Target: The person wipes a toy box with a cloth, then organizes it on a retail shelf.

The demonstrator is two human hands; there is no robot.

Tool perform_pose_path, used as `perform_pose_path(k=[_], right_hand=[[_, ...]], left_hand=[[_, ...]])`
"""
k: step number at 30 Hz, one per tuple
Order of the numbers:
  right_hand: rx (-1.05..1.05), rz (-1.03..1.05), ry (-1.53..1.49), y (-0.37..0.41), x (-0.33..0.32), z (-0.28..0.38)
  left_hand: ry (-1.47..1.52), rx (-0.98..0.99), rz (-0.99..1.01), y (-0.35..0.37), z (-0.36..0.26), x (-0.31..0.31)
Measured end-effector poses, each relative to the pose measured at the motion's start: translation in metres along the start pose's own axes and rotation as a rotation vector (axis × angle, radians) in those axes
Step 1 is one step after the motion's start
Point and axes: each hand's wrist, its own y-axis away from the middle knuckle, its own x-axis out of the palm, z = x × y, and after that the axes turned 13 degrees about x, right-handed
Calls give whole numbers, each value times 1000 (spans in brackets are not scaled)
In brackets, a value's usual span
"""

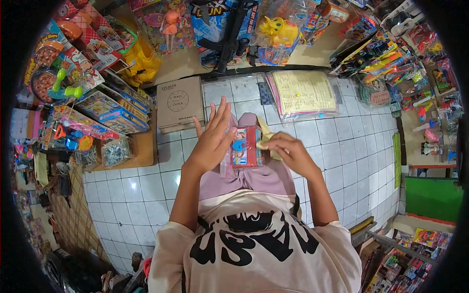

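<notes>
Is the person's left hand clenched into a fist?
No, the left hand lies open, fingers spread against the red packaged toy, while the right hand pinches a pale yellow cloth.

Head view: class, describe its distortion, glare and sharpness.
Head view: strong fisheye bend with black corners; light glares off the white floor tiles; the toy packet between the flat left hand and the right hand pinching a yellow cloth is sharp.
</notes>
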Motion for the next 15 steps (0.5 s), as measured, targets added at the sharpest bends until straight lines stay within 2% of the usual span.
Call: perform_pose_path(k=[1, 6, 10, 15], right_hand=[[7, -58, 12, -5, -4, 5], [-238, -232, 97, -51, 9, 17], [-284, -67, 318, -79, 37, 12], [-376, 39, 383, -68, 35, 3]], left_hand=[[1, -5, 2, 0, 0, 0], [25, -34, -4, 1, 2, -1], [26, -36, -26, 4, 3, 0], [20, -42, -12, 5, 2, -2]])
